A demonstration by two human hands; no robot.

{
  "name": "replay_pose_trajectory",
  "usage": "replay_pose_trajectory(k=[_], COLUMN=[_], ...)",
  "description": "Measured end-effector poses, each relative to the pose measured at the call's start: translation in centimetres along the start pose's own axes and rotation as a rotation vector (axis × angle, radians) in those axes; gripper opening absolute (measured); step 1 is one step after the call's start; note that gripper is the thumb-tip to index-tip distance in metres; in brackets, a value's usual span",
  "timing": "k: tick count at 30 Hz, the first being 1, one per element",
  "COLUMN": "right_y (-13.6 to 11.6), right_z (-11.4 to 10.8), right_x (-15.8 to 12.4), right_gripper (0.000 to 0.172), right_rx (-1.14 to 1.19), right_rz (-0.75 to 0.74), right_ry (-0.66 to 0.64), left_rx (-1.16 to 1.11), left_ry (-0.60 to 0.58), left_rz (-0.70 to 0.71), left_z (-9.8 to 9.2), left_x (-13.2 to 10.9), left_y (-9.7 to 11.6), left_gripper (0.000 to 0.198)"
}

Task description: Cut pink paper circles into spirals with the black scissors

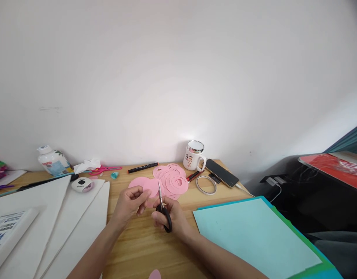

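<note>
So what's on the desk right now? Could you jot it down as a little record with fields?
left hand: holds a pink paper piece
right hand: grips black-handled scissors, blades at the paper
behind the hands: pile of pink paper circles
back of the desk: white mug, phone, black marker
right side: teal paper sheet
left side: white sheets

Bare forearms, apparently no sleeves

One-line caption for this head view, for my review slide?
Right hand works black scissors into a pink paper disc held by the left hand over a wooden desk.
</note>
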State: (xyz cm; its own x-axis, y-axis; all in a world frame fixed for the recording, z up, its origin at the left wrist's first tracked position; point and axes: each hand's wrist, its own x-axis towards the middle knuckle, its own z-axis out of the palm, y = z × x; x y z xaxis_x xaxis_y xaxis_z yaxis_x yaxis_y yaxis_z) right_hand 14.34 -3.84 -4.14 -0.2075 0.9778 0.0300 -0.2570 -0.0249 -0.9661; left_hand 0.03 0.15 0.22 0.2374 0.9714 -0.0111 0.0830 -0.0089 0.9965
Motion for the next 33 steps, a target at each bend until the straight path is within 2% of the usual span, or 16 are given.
replay_pose_trajectory(k=[5, 12, 19, 25, 33], right_y=[0.3, -1.0, 0.0, 0.0, 0.1], right_z=[0.2, 0.2, -0.3, -0.3, 0.0], right_x=[0.0, 0.1, 0.1, 0.1, -0.1], right_gripper=[0.039, 0.044, 0.045, 0.038, 0.04], right_rx=[0.014, 0.046, -0.022, 0.003, 0.017], right_rz=[-0.009, -0.073, -0.051, -0.065, 0.028], right_ry=[-0.034, -0.041, -0.038, -0.055, -0.035], left_rx=[0.017, 0.085, 0.047, 0.02, -0.057], left_ry=[-0.041, -0.096, -0.054, -0.031, 0.051], left_rz=[-0.013, -0.014, -0.002, 0.03, 0.07], left_z=[-0.1, -0.3, -0.2, -0.2, -0.4], left_x=[-0.1, -0.1, -0.1, 0.1, 0.2], left_y=[-0.2, -0.5, -0.3, -0.3, -0.2], left_gripper=[0.037, 0.034, 0.038, 0.035, 0.031])
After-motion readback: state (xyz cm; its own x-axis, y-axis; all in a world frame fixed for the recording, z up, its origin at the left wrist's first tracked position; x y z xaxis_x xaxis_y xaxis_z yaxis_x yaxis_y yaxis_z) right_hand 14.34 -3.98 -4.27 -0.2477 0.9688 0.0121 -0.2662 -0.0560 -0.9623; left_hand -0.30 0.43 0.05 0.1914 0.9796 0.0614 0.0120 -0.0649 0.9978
